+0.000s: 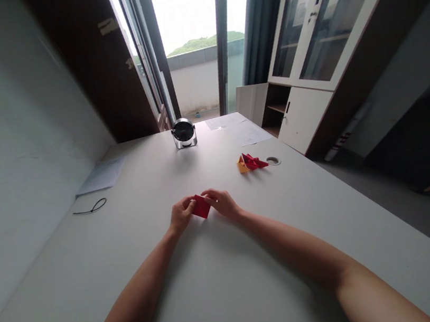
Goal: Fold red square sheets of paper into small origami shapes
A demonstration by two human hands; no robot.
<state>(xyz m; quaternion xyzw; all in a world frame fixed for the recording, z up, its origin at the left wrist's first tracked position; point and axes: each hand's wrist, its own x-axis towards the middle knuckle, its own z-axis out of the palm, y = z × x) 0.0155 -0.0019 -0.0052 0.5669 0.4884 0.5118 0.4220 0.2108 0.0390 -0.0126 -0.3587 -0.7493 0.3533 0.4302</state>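
Observation:
A small folded red paper (201,207) is held just above the white table, its shape like a diamond with one corner pointing down toward me. My left hand (182,211) pinches its left corner between thumb and fingers. On the other side my right hand (221,201) has its thumb and fingertips at the upper right edge, closed on the paper. Fingers partly cover the paper's upper edges. To the right, farther back, lie red and orange folded paper pieces (252,162), beside a roll of white tape (273,161).
A small round fan (184,133) stands at the far side of the white table (170,295). Paper sheets (102,176) and a black cable tie (92,207) lie at the left. More sheets (251,132) rest at the back right, near a cabinet (304,111).

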